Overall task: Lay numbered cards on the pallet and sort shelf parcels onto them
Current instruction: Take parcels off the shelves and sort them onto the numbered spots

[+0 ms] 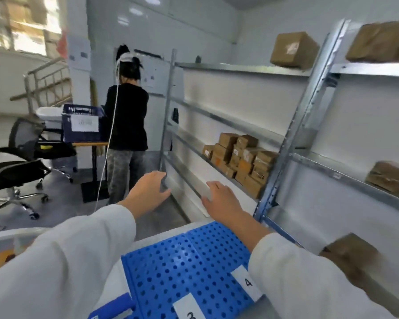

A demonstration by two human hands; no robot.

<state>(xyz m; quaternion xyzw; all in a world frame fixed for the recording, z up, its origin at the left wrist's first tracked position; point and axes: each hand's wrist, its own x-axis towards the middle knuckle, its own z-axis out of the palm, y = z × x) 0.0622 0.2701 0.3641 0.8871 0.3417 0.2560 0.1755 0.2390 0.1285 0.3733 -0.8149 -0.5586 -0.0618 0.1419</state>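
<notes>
Left hand and right hand are extended, fingers spread, empty, toward the grey metal shelf rack holding brown cardboard parcels. White card 3 and white card 4 lie on the blue perforated plastic pallet.

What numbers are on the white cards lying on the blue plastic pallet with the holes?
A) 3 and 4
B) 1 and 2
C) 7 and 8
A: on the blue perforated plastic pallet lie the white paper card marked 3 and the white paper card marked 4.
</notes>
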